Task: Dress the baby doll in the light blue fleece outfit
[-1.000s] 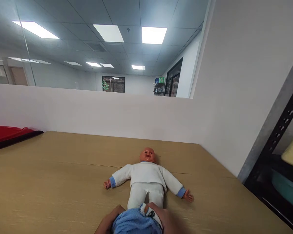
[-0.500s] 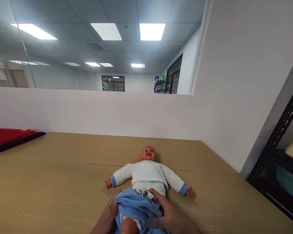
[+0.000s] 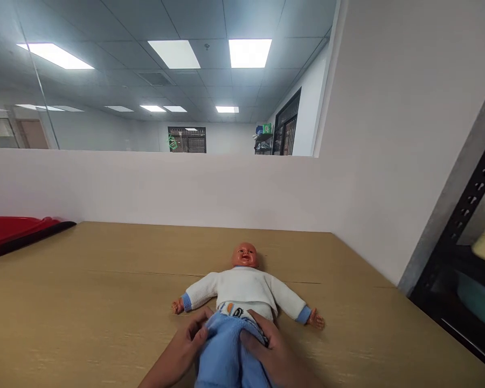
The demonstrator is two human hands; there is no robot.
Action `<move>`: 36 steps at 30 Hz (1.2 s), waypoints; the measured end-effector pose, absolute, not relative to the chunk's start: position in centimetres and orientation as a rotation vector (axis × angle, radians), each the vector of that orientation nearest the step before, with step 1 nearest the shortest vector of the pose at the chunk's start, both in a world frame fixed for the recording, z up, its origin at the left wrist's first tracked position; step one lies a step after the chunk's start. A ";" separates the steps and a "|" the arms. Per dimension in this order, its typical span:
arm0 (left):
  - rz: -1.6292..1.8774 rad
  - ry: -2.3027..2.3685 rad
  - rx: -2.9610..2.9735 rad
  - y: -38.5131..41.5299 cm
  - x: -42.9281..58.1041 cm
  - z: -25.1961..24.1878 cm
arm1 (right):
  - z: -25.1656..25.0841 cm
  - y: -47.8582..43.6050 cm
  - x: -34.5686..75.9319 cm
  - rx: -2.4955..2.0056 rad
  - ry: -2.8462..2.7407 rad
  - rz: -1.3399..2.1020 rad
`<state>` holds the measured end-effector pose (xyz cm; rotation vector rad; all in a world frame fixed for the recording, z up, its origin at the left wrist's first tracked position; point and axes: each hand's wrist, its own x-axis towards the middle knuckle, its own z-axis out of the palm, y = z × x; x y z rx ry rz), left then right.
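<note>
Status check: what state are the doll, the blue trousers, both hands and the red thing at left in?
doll: on its back on the table, arms spread, white top on.
blue trousers: over the legs, waistband at the doll's waist.
left hand: grip closed on the waistband.
right hand: grip closed on the waistband.
red tray: at the table's far left, untouched.

We see the doll (image 3: 244, 288) lying on its back on the counter (image 3: 84, 280), head towards the partition (image 3: 165, 188) that runs behind the counter's far edge, arms spread to either side. A garment (image 3: 226, 353) lies over the doll's legs on our near side, with the left grip (image 3: 186, 350) on its left and the right grip (image 3: 272, 355) on its right (both clasp its upper edge). A tray (image 3: 12, 229) sits at the counter's far left, well apart. A shelf rack (image 3: 461, 258) stands beside the counter on the right.
</note>
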<state>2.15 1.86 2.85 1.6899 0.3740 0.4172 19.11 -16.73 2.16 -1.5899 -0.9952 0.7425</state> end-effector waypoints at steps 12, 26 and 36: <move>0.040 0.189 1.762 2.1 2.3 7.6 | 10.5 -20.7 21.7 -1.988 -1.554 0.832; 0.261 0.174 1.563 2.8 4.4 6.8 | 20.1 -19.9 18.3 -1.961 -1.546 0.509; 0.074 0.267 1.608 3.0 2.9 5.3 | 11.1 -17.7 25.9 -1.486 -1.227 0.909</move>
